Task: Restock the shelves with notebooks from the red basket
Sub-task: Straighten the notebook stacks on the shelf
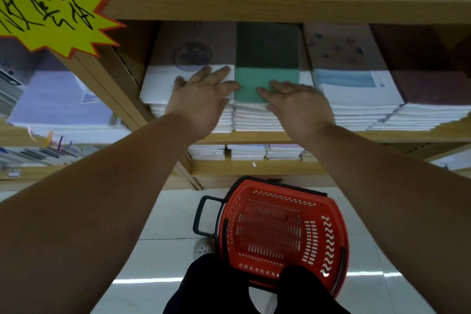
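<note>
Hands: left hand [201, 95] and right hand [297, 99], fingers spread flat, grasping nothing, on notebooks [265, 79]. Basket [283, 232] empty. Risk: pushing skews stacks under fingers.

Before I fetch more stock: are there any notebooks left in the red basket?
No, the red basket on the floor shows only its bare slotted bottom, with no notebooks inside.

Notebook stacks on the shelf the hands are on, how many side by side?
4, left to right: white-covered stack under the left hand, green-covered stack under the right hand, blue-banded stack, maroon stack at the right edge. More may continue out of view.
</note>
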{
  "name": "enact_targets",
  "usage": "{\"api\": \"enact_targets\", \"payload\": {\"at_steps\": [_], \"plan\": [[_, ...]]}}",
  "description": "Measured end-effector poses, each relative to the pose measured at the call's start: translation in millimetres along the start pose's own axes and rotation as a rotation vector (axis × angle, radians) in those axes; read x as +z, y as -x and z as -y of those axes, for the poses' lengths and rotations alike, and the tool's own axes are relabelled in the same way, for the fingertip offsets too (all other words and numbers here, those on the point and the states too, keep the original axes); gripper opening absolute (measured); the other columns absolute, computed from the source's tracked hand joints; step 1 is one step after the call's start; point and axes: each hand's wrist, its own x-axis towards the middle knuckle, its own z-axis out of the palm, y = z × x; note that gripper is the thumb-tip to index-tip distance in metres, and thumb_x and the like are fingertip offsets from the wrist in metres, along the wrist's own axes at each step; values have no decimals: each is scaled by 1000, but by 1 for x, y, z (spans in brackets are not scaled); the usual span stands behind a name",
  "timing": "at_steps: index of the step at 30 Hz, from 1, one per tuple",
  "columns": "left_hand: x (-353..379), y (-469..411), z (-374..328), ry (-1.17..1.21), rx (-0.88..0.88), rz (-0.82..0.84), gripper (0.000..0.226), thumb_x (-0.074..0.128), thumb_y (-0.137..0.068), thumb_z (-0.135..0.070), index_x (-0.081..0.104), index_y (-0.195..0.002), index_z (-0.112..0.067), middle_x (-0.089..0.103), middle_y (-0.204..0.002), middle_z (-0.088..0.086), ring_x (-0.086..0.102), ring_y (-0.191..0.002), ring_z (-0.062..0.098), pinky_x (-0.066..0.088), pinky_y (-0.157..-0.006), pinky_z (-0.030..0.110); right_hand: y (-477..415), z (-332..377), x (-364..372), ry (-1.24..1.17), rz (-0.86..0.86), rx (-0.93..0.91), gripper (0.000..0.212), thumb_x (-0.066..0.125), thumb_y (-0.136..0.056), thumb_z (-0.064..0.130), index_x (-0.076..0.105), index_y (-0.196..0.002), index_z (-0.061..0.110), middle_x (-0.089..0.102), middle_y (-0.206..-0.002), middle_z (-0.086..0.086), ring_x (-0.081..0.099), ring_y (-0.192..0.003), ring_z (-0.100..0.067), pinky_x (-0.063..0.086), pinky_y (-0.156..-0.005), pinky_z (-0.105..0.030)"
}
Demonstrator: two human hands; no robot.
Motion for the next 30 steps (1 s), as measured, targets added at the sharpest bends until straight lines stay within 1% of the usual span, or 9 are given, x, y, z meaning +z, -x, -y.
{"api": "enact_targets", "payload": {"at_steps": [3, 5, 7, 9, 14, 16, 18, 21, 30], "plan": [[1, 1, 3, 10, -38, 0, 47, 36, -107, -31, 29, -151, -45, 13, -167, -10, 12, -153, 23, 20, -117, 64, 1, -16, -1, 108, -91, -32, 52, 59, -92, 8, 57, -143, 22, 59, -143, -9, 62, -124, -31, 40, -111, -49], [0, -2, 2, 16, -59, 1, 47, 36, -107, -32, 29, -151, -46, 15, -166, -10, 14, -153, 25, 21, -116, 65, 6, -22, -4, 184, -135, -5, 55, 61, -70, -9, 73, -117, 14, 76, -105, -14, 74, -85, -35, 54, -90, -48], [-4, -6, 3, 19, -69, 3, 46, 37, -106, -33, 30, -150, -46, 18, -165, -10, 19, -151, 25, 26, -113, 65, 12, -20, -15, 247, -104, 12, 40, 61, -53, -12, 71, -84, 11, 60, -59, -9, 61, -48, -30, 53, -68, -40], [-7, -5, 7, 8, -58, -10, 45, 37, -106, -34, 30, -149, -47, 24, -164, -9, 28, -147, 26, 35, -109, 61, 15, -23, -21, 284, -122, 12, 34, 62, -48, -12, 62, -70, 13, 35, -48, -3, 51, -40, -25, 46, -62, -35], [1, 0, 12, -10, -56, 63, 54, 37, -104, -45, 14, -153, -51, 14, -167, -2, 16, -152, 31, 21, -115, 67, 15, -34, -16, 249, -113, 146, 30, 76, -53, -7, 64, -71, 14, 46, -58, -4, 61, -65, -32, 49, -73, -42], [6, -3, 4, -48, -73, 116, 61, 33, -101, -58, 4, -154, -52, 0, -168, -3, 3, -153, 33, 12, -114, 72, 12, -27, -11, 133, -50, 125, 38, 73, -81, 14, 69, -119, 19, 67, -119, -15, 57, -119, -37, 45, -101, -49], [9, -6, -5, -40, -87, 111, 65, 27, -99, -62, 0, -156, -48, -7, -168, -5, -2, -153, 34, 9, -112, 75, 5, -10, -13, -26, 118, 72, 64, 55, -99, 40, 28, -157, 38, 25, -165, -8, 22, -151, -33, 18, -122, -51], [14, -10, -13, -39, -98, 62, 68, 31, -100, -60, 5, -159, -38, -4, -168, -9, 1, -154, 29, 11, -113, 73, -9, 8, -3, -127, 166, 101, 63, 33, -102, 58, 3, -156, 51, 2, -170, -3, 1, -155, -33, 3, -125, -52], [12, -39, -20, -40, -25, 45, 68, 46, -100, -50, 18, -158, -30, 17, -166, -8, 11, -153, 15, 12, -115, 70, 4, -9, 12, 94, 66, 259, 57, 11, -102, 62, -3, -156, 51, 2, -169, -14, -1, -154, -41, -6, -121, -62]]}}
